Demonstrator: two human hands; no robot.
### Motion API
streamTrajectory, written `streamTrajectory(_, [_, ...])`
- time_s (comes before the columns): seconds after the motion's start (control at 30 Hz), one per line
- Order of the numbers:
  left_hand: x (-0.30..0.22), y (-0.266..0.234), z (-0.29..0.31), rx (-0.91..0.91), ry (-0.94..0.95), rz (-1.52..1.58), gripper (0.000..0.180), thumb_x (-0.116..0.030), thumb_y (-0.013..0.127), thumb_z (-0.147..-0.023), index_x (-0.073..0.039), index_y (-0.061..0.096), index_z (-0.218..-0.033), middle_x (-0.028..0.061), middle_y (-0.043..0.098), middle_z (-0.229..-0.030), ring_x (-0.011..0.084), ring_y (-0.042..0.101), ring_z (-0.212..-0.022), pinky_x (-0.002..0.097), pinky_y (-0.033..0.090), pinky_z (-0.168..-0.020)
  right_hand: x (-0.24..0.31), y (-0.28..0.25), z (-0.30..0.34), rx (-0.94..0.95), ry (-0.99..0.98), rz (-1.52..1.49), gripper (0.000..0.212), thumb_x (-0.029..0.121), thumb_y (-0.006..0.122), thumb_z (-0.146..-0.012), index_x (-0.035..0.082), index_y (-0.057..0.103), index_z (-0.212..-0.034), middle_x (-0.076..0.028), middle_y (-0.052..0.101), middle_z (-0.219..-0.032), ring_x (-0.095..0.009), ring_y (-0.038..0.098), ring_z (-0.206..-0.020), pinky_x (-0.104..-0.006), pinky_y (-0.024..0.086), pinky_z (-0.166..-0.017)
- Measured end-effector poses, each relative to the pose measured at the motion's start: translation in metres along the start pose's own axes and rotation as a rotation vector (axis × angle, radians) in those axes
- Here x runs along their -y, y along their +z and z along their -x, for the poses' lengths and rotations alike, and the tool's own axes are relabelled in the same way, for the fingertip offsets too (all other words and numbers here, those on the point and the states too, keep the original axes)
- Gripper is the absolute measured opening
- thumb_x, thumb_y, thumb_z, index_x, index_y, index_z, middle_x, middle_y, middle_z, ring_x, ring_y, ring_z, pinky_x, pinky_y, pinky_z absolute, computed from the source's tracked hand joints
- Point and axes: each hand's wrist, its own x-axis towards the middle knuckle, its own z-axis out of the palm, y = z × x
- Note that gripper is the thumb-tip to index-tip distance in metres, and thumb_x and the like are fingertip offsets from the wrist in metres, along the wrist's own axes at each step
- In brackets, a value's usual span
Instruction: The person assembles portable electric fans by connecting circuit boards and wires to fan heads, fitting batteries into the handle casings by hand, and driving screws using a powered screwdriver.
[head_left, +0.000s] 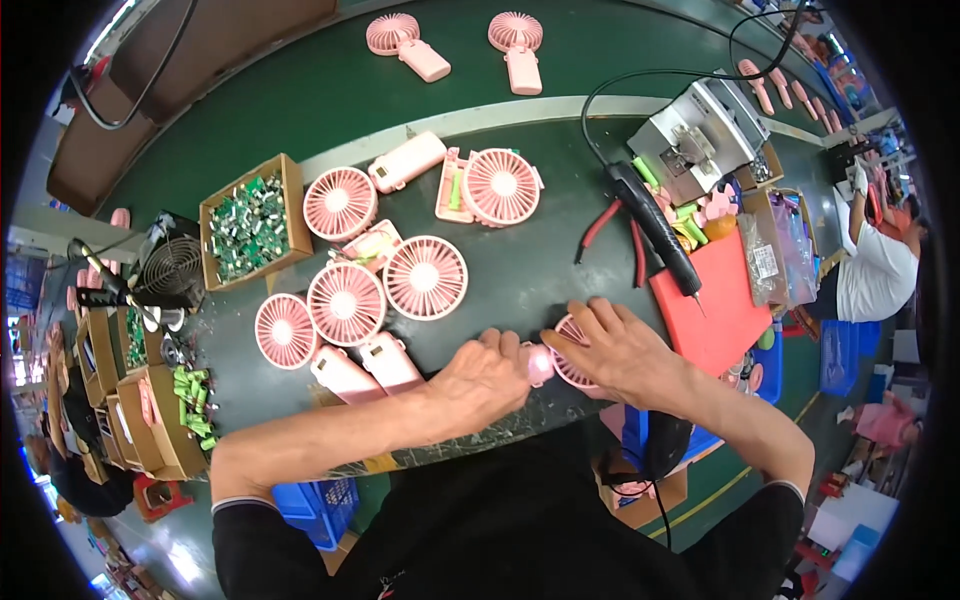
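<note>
A pink handheld fan (540, 366) lies between my hands near the bench's front edge. My left hand (482, 378) is closed around its handle end, mostly covering it. Over the round grille, my right hand (622, 358) grips the fan head with bent fingers. To the left, several pink fans rest on the dark bench, among them a large round one (425, 277) and one with its handle opened, showing a green battery (456, 190). Two handles (390, 363) lie by my left forearm.
A black electric screwdriver (655, 230) hangs on a cable at right, beside red-handled pliers (638, 250) and a red mat (715, 305). A box of circuit boards (293, 215) stands left. Green batteries (192, 405) lie near the left edge. Fans (515, 50) sit on the far belt.
</note>
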Motion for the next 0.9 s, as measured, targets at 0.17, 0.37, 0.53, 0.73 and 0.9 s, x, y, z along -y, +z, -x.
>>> streamTrajectory(0.17, [0.0, -0.001, 0.0, 0.039, -0.057, -0.049, 0.024, -0.019, 0.068, -0.072, 0.003, 0.064, -0.079, 0.0165, 0.056, -0.078, 0.0287, 0.057, -0.073, 0.0388, 0.049, -0.056, -0.005, 0.002, -0.002, -0.104, -0.065, 0.017, 0.064, 0.019, 0.078, -0.068, 0.004, 0.05, -0.124, -0.016, 0.048, -0.109, -0.03, 0.049, -0.101, -0.0389, 0.047, -0.079])
streamTrajectory(0.37, [0.012, -0.039, 0.0, 0.12, -0.441, 0.411, 0.046, -0.041, 0.072, -0.077, 0.003, 0.066, -0.087, 0.0178, 0.063, -0.085, 0.0356, 0.064, -0.081, 0.0438, 0.051, -0.075, -0.007, 0.022, 0.007, -0.227, -0.093, -0.013, 0.071, 0.018, 0.078, -0.067, 0.003, 0.047, -0.13, -0.018, 0.048, -0.117, -0.032, 0.048, -0.105, -0.0395, 0.047, -0.084])
streamTrajectory(0.53, [0.001, -0.038, -0.023, -0.098, -0.495, -0.027, 0.045, -0.039, 0.074, -0.077, 0.002, 0.064, -0.094, 0.0181, 0.062, -0.087, 0.0349, 0.065, -0.08, 0.0447, 0.052, -0.071, -0.012, 0.028, 0.012, -0.2, -0.052, -0.029, 0.084, 0.023, 0.083, -0.061, -0.001, 0.046, -0.132, -0.019, 0.046, -0.125, -0.032, 0.048, -0.109, -0.0406, 0.049, -0.087])
streamTrajectory(0.73, [-0.033, -0.027, -0.019, -0.225, -0.169, -0.236, 0.054, -0.03, 0.074, -0.075, 0.005, 0.055, -0.113, 0.0123, 0.053, -0.093, 0.0264, 0.052, -0.093, 0.0381, 0.043, -0.081, -0.014, 0.027, 0.013, -0.229, -0.062, -0.039, 0.084, 0.022, 0.084, -0.061, -0.001, 0.047, -0.132, -0.02, 0.045, -0.126, -0.032, 0.048, -0.109, -0.0403, 0.048, -0.089])
streamTrajectory(0.9, [-0.04, 0.007, 0.0, -0.126, -0.288, -0.093, 0.052, -0.024, 0.074, -0.074, 0.005, 0.055, -0.112, 0.014, 0.054, -0.094, 0.0292, 0.053, -0.095, 0.0401, 0.043, -0.082, -0.018, 0.027, 0.011, -0.211, -0.09, -0.093, 0.083, 0.02, 0.083, -0.06, 0.001, 0.047, -0.132, -0.019, 0.044, -0.129, -0.034, 0.047, -0.112, -0.0417, 0.046, -0.093])
